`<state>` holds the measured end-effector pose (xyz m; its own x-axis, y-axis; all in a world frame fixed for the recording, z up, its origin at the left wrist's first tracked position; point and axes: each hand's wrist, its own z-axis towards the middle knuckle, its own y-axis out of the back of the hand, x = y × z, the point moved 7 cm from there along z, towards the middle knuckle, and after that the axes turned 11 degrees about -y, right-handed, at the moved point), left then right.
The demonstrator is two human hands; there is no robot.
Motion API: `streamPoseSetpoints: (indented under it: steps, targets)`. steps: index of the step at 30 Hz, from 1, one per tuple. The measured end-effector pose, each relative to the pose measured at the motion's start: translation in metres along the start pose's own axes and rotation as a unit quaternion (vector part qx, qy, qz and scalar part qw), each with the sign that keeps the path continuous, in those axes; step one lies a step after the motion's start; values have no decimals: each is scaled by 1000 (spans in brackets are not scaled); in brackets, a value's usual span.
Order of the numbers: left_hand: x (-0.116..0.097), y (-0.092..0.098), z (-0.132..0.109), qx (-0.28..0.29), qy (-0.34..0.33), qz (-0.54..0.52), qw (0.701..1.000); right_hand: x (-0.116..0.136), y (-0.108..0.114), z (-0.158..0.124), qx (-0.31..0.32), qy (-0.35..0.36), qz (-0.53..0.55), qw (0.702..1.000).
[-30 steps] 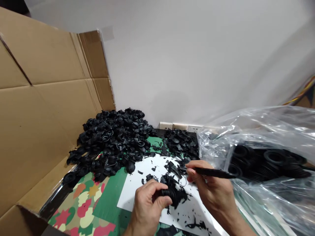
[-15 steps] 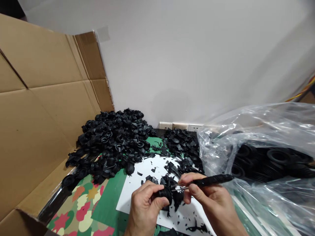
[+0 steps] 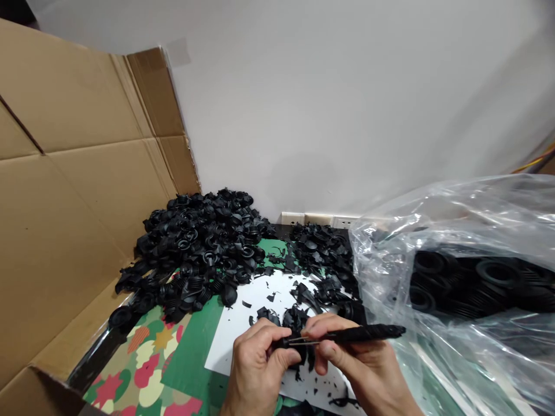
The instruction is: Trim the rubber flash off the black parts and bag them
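My left hand (image 3: 255, 364) pinches a small black ribbed rubber part (image 3: 289, 342) over a white sheet (image 3: 264, 300). My right hand (image 3: 359, 361) grips a black-handled cutting tool (image 3: 359, 333) held nearly level, its thin metal tip touching the rubber part between the two hands. Black rubber trimmings (image 3: 303, 315) lie scattered on the sheet just beyond my fingers.
A big heap of black ribbed rubber parts (image 3: 199, 248) sits at the left, a smaller heap of scraps (image 3: 323, 254) behind. A clear plastic bag (image 3: 455, 289) holding more black parts fills the right. Cardboard panels (image 3: 73, 185) stand along the left. A colourful cloth (image 3: 147, 364) covers the table.
My right hand has swung the tool down and left from beside the bag until its tip meets the part in my left hand. Both hands have drawn closer together.
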<state>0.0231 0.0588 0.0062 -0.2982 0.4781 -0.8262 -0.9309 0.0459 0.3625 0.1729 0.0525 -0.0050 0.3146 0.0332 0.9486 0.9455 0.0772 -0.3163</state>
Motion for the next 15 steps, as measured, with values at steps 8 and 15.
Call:
streamPoseSetpoints:
  steps: [8,15]
  targets:
    - [5,-1,-4,17,50,-14,998,11,-1,-1,6,65,-86,994]
    - [2,-2,-3,30,47,11,998,24,-22,-13,31,158,-220,962]
